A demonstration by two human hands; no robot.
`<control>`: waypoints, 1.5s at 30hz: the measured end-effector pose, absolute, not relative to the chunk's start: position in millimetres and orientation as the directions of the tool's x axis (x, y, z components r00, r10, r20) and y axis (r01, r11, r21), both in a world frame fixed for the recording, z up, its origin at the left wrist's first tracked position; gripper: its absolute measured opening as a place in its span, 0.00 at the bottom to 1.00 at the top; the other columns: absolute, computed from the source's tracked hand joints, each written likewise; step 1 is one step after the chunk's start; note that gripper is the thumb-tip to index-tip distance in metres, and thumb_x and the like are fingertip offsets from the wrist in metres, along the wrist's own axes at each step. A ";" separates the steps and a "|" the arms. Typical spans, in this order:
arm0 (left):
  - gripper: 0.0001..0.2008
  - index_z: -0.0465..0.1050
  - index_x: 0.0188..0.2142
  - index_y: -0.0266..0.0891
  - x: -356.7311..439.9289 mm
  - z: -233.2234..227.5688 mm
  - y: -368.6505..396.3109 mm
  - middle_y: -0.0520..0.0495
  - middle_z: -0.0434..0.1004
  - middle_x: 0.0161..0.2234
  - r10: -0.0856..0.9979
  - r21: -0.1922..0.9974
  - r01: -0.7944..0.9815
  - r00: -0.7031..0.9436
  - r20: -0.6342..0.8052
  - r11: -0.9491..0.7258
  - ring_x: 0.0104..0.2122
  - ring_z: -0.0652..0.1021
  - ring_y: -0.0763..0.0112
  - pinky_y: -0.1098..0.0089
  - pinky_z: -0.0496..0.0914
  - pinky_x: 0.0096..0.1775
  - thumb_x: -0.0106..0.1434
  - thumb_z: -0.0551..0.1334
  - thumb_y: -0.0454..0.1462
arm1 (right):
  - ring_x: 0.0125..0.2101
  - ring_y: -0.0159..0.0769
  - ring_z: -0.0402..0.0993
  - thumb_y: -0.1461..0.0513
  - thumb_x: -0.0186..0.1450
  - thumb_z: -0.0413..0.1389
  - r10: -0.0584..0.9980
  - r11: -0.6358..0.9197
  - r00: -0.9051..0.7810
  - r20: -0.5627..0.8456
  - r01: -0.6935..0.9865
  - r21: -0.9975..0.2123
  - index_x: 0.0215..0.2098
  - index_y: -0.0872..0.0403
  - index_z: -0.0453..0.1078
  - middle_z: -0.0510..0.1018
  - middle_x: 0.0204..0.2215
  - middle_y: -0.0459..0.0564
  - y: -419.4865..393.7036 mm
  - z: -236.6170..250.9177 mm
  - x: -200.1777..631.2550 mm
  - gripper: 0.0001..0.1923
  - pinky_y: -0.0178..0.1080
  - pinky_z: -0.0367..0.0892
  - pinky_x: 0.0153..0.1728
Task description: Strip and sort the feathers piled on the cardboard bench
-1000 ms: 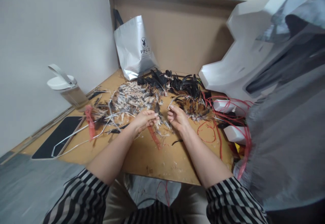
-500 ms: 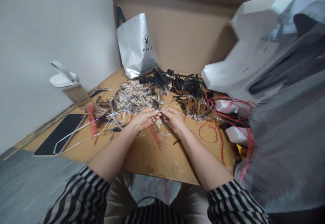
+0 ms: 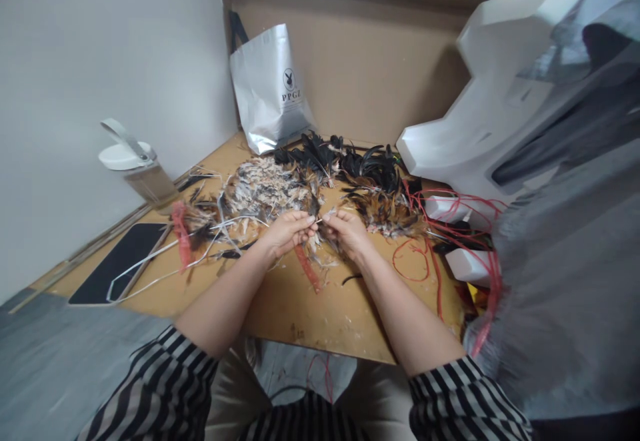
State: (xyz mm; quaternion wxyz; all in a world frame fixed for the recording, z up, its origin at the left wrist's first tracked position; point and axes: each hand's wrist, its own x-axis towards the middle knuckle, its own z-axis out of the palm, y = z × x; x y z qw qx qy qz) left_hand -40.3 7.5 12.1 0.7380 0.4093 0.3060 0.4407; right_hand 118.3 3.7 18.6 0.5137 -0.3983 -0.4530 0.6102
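Observation:
Over the middle of the table, my left hand (image 3: pixel 290 233) and my right hand (image 3: pixel 349 231) face each other, fingertips almost touching. Both are closed in a pinch on a small feather (image 3: pixel 330 213), whose pale, wispy end shows at the right fingertips; the rest is mostly hidden by the fingers. Behind my left hand lies a heap of pale, mottled feathers (image 3: pixel 265 187). Black feathers (image 3: pixel 370 169) are piled farther back, with brown feathers (image 3: pixel 387 211) beside my right hand. A red plastic strip (image 3: pixel 307 271) lies just below the hands.
At left are a phone or tablet (image 3: pixel 120 264), a lidded cup (image 3: pixel 150 181) and white ties (image 3: pixel 150 261). A silver bag (image 3: pixel 273 94) leans at the back. Red strings (image 3: pixel 450 204), white foam (image 3: pixel 450 114) and grey cloth (image 3: pixel 565 281) crowd the right side.
My right hand has shifted slightly right, leaving a small gap between the fingertips. The thin feather that stuck up between both hands no longer shows as clearly. My left hand has hardly moved.

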 end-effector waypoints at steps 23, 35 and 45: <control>0.10 0.71 0.31 0.31 -37.7 12.1 3.4 0.44 0.75 0.27 0.854 0.871 -0.371 0.511 -0.098 0.321 0.23 0.74 0.78 0.80 0.67 0.24 0.52 0.64 0.37 | 0.15 0.22 0.56 0.58 0.47 0.63 0.949 -0.141 -0.311 -0.046 -0.288 -0.947 0.21 0.57 0.66 0.67 0.14 0.42 1.6 20.2 121.0 0.13 0.29 0.48 0.17; 0.12 0.71 0.29 0.31 -42.3 7.3 8.4 0.46 0.75 0.24 0.873 0.924 -0.232 0.456 -0.174 0.305 0.21 0.73 0.79 0.81 0.66 0.23 0.47 0.68 0.37 | 0.14 0.22 0.52 0.55 0.44 0.63 0.984 -0.044 -0.180 -0.021 -0.128 -0.991 0.21 0.57 0.69 0.64 0.11 0.40 2.7 19.8 121.7 0.14 0.30 0.44 0.17; 0.12 0.69 0.27 0.31 -39.7 9.8 5.7 0.43 0.76 0.28 0.884 0.928 -0.221 0.431 -0.181 0.298 0.25 0.76 0.75 0.79 0.68 0.25 0.45 0.68 0.36 | 0.15 0.23 0.55 0.56 0.46 0.62 0.991 0.009 -0.128 0.022 -0.097 -0.995 0.21 0.56 0.68 0.67 0.13 0.41 1.1 18.5 116.6 0.12 0.30 0.49 0.18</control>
